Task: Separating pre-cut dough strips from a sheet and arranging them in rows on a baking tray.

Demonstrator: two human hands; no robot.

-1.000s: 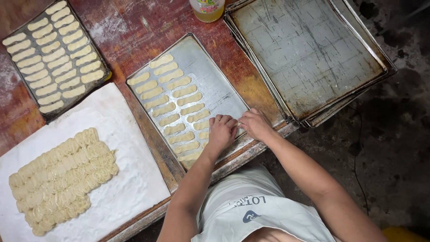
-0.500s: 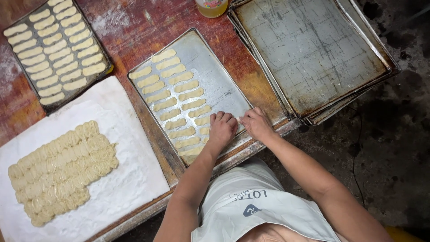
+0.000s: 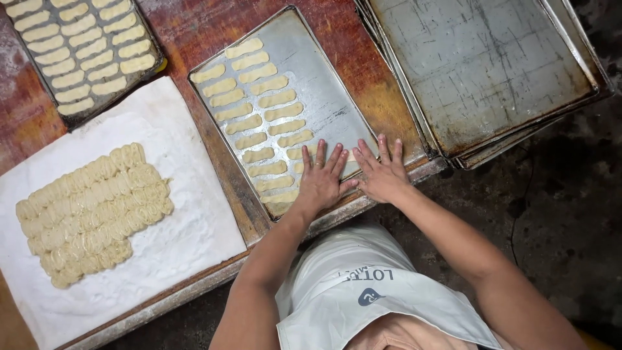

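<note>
Dough strips (image 3: 87, 210), pale and ridged, lie packed side by side on the floured white sheet (image 3: 194, 240) at the tabletop's left edge. Above them, at the far left corner, you have a dark tray (image 3: 150, 72) filled with rows of shaped pieces. Your metal baking tray (image 3: 324, 84) sits mid-table, tilted, its near corner at the table's front edge; finger-shaped dough pieces (image 3: 259, 104) run down it in two columns, pale yellow and slightly curved. Your left hand (image 3: 319, 183) lies flat, fingers spread, on the lowest pieces at that near corner, grasping nothing. Your right hand (image 3: 382, 174) rests just beside it, palm down and open, on the tray's bare metal. Right of that, empty scuffed trays (image 3: 486, 65) are stacked at the tabletop's right edge. The worn red-brown wooden table (image 3: 194, 26) stands over a dark, grimy floor (image 3: 570, 194).
</note>
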